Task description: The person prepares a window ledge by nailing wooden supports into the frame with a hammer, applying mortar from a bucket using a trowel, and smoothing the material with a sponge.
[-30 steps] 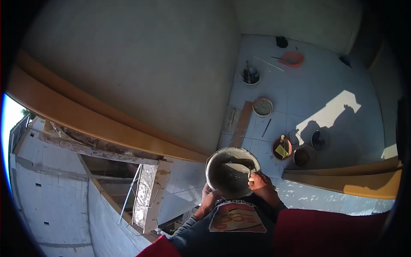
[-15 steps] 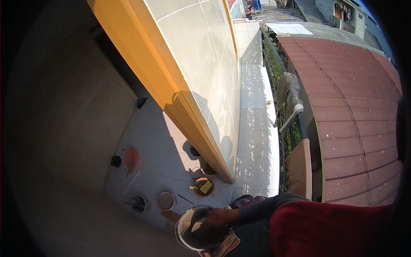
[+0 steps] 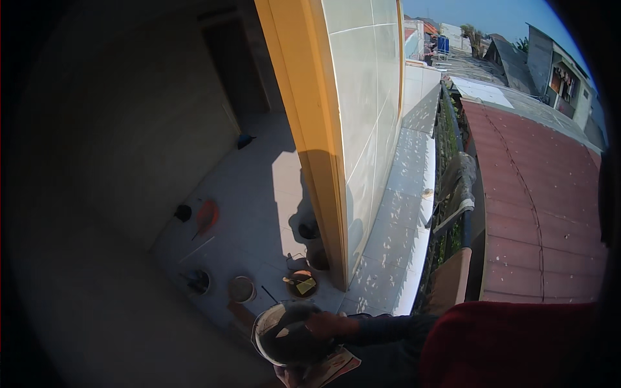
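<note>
A white bucket (image 3: 264, 333) with a wire handle and dark inside is tilted at the lower middle. My right hand (image 3: 326, 326), in a dark grey sleeve, reaches over its mouth with the fingers closed. A pale pointed patch beside those fingers could be a blade or sunlight; what they grip I cannot make out. At the lower edge, my left hand (image 3: 291, 375) is closed on the bucket's near side, partly cut off by the frame. A red and white printed piece (image 3: 336, 367) lies against the bucket, next to my left hand.
On the tiled floor stand an orange-brown basin (image 3: 294, 290) holding a yellow block, a pail of grey material (image 3: 242, 289) and a bucket of tools (image 3: 196, 282). An orange dustpan-like thing (image 3: 207, 216) lies farther off. An orange door frame (image 3: 317, 129) rises ahead; a railing (image 3: 466, 226) borders the right ledge.
The view has tilted up and turned, bringing in more sky and the dark doorway. My hands and the bucket appear slightly farther left; my right hand stays over the bucket.
</note>
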A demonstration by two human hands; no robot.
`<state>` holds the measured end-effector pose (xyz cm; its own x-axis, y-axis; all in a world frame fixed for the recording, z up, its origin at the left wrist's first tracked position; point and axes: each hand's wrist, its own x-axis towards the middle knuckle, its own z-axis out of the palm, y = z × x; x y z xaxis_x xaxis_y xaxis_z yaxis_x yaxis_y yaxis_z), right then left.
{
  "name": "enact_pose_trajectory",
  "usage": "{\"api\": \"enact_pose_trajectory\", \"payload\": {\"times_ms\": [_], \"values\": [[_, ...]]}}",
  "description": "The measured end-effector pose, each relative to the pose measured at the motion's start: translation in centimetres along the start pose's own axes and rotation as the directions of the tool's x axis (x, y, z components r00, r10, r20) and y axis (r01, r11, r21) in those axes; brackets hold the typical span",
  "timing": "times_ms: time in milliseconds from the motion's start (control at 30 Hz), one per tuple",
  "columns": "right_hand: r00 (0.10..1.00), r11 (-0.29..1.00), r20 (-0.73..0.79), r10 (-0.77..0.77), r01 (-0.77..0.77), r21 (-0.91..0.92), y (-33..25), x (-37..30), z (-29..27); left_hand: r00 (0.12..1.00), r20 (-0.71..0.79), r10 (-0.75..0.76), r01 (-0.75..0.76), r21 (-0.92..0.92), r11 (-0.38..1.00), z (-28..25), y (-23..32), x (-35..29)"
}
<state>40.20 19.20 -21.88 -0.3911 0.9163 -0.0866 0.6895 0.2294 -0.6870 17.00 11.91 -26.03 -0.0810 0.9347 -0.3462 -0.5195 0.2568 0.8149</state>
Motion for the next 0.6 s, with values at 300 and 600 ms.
{"api": "enact_pose_trajectory", "payload": {"times_ms": [300,600], "values": [[0.961,0.981,0.233,-0.146,0.171,-0.091,0.1,2.6,-1.7,0.942,-0.297,0.154,-0.142,0.061,0.988,2.4,0.0,-3.2],[0.774,0.928,0.599,-0.206,0.349,-0.131,-1.6,5.3,-1.5,0.760,-0.632,0.152,-0.148,0.060,0.987,5.5,-2.1,-7.8]]}}
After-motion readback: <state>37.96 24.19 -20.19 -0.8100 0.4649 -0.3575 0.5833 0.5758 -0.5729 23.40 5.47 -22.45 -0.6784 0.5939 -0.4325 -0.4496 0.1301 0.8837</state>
